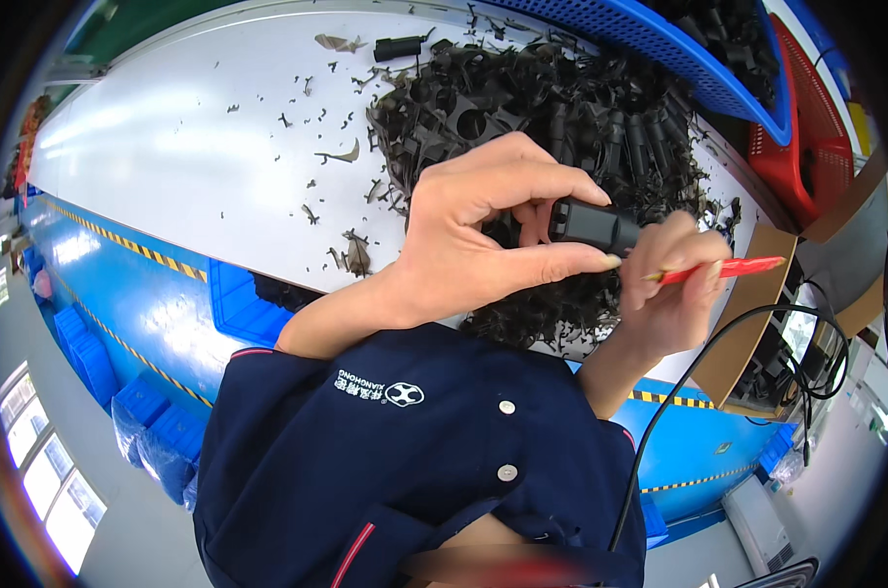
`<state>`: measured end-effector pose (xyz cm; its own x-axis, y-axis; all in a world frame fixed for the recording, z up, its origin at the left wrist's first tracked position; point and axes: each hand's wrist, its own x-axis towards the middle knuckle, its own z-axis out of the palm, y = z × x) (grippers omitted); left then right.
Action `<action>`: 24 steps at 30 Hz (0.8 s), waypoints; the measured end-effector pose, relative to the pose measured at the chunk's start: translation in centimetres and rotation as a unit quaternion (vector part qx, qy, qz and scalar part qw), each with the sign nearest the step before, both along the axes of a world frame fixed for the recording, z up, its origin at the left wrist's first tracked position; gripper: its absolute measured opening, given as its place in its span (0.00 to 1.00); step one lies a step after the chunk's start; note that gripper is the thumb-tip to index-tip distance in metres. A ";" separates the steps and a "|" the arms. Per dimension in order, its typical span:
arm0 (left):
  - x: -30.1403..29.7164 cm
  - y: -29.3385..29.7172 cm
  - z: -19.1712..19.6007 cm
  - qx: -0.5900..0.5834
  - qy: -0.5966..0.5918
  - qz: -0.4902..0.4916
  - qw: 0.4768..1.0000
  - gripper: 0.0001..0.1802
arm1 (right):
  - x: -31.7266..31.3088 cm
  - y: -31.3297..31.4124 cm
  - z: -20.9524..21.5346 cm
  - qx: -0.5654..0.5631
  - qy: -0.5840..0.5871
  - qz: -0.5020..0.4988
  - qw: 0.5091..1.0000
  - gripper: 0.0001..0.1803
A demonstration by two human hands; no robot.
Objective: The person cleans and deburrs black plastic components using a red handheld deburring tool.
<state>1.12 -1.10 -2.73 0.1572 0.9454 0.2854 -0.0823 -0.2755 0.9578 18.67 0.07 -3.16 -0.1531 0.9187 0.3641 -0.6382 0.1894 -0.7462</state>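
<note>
My left hand [463, 230] is closed, gripping a black plastic housing [586, 223] between its fingers and thumb. The housing is held above the table, its far end toward my right hand [674, 279]. Wrapped in that right hand is a slim red-handled tool [752, 267], pointing across the palm; its working tip is hidden or too small to make out. The right fingers are close to the housing's end, and I cannot tell whether they touch it. Beyond and under both hands spreads a pile of black plastic parts [552, 108].
Small black scraps [312, 213] are scattered over the white table [169, 147]. A blue basket [679, 59] and a red basket [801, 127] stand at the far right. A cardboard box [747, 323] is at right, beside a black cable [674, 392]. A blue bin [230, 304] sits left.
</note>
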 end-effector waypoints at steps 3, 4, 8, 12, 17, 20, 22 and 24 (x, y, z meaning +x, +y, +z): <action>0.7 0.5 0.7 0.031 0.013 0.020 0.999 0.15 | -0.7 0.3 -0.3 -0.013 -0.097 -0.038 0.994 0.14; 0.5 0.4 0.7 0.029 0.023 0.017 0.999 0.14 | -0.6 0.2 -0.3 -0.039 -0.093 -0.028 0.995 0.14; 0.8 0.6 0.4 0.035 0.010 0.057 0.998 0.12 | -1.0 -0.2 0.7 -0.063 -0.177 -0.060 0.980 0.11; 1.2 0.1 0.8 -0.026 -0.019 0.028 0.999 0.09 | -1.4 -1.0 0.6 -0.067 -0.133 -0.087 0.985 0.06; 1.0 0.9 1.6 -0.047 -0.007 0.004 0.999 0.08 | -0.9 -0.9 0.6 -0.065 -0.125 -0.104 0.985 0.06; 0.5 2.5 2.6 0.033 0.131 0.016 0.991 0.08 | -1.2 -0.5 0.8 -0.048 -0.177 -0.124 0.975 0.06; -0.1 4.5 3.4 0.095 0.160 0.043 0.982 0.08 | -1.2 -0.1 1.0 -0.097 -0.232 -0.204 0.946 0.08; -1.0 7.5 4.6 0.154 0.214 0.066 0.962 0.09 | -0.5 0.4 1.1 -0.132 -0.240 -0.244 0.930 0.08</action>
<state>0.12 6.44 1.90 0.2072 0.8463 0.4907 0.3573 -0.5324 0.7674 18.17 0.46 -2.11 0.2196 0.9691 0.1124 -0.1058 0.1382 -0.9847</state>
